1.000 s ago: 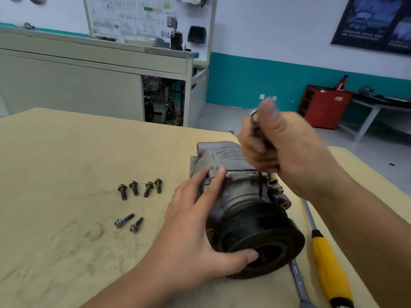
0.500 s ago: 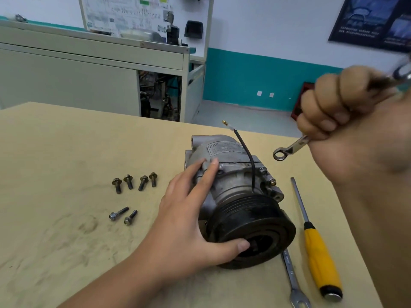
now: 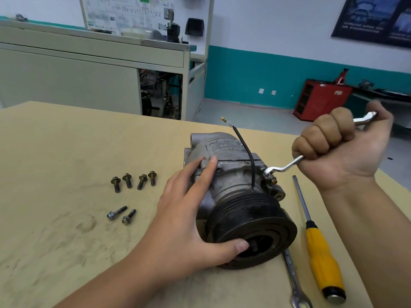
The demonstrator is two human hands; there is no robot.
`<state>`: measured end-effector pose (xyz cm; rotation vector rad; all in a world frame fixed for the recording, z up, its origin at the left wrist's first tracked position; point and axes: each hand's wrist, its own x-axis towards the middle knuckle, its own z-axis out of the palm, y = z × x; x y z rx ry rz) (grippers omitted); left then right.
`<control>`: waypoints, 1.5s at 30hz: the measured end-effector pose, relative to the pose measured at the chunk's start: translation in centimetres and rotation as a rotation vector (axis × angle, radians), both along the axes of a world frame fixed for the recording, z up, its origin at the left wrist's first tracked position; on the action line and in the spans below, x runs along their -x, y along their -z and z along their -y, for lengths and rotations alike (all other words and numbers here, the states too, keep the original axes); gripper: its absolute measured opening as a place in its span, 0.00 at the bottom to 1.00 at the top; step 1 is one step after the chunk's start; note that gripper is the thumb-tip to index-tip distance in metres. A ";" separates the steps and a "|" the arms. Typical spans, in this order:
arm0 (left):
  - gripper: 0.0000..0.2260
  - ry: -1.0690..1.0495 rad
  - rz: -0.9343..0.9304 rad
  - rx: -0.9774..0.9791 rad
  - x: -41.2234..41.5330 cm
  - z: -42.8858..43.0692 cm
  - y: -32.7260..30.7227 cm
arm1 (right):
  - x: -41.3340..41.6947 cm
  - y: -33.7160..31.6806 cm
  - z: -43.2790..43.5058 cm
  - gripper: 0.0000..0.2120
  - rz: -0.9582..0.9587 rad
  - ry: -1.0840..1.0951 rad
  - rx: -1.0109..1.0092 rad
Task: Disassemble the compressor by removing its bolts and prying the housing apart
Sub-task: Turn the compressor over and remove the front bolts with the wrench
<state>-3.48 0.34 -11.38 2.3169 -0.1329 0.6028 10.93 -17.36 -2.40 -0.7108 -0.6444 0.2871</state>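
Broadly, everything was carried by a tan wooden tabletop [image 3: 55,152], and right of its middle a grey cast-metal compressor [image 3: 233,181] with a black grooved pulley [image 3: 255,218] was laid on its side, pulley end towards the wearer. It was steadied by the left hand [image 3: 189,218], whose fingers were spread flat over the housing while the thumb was rested on the pulley face. The right hand [image 3: 338,150] was closed in a fist round a chrome offset ring spanner [image 3: 282,168], whose ring was set at a bolt head on the housing's right flank. A yellow-handled flat screwdriver [image 3: 320,258] and a second plain spanner [image 3: 293,281] were laid just beside the pulley, on its right. Six loose dark bolts [image 3: 127,180] were left well apart on the left. The compressor was judged heavy, rigid and apt to roll on its round body. It would best be gripped by the housing or mounting ears, since the pulley might turn and the thin black wire [image 3: 246,152] might be bent.
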 end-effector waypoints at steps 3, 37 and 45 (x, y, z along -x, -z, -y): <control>0.48 0.001 0.007 0.016 -0.1 -0.1 0.0 | -0.1 -0.3 -0.4 0.21 0.039 -0.035 0.024; 0.37 0.053 0.047 0.053 -0.2 -0.1 -0.1 | 7.4 -2.9 -7.2 0.17 1.310 0.109 1.142; 0.48 0.022 0.005 0.035 -0.1 -0.3 0.1 | 5.5 -5.5 -1.2 0.11 1.206 0.598 1.015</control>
